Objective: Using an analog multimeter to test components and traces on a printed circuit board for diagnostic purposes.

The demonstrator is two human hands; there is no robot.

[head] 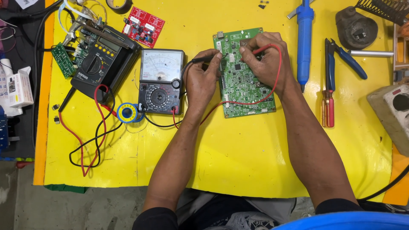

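Note:
A green circuit board (245, 91) lies flat on the yellow table top (238, 153). My left hand (202, 81) grips a black test probe (203, 60), whose tip touches the board's left edge. My right hand (264, 59) pinches a red test probe (263, 49) against the board's upper part. Red and black leads run from both probes to an analogue multimeter (161, 81) just left of my left hand.
A black digital multimeter (102, 61) with loose leads, a small green board (63, 60) and a red board (143, 26) sit at the left. A solder spool (127, 113) lies by the meter. On the right are a blue desoldering pump (305, 38), pliers (338, 53) and a red screwdriver (327, 108).

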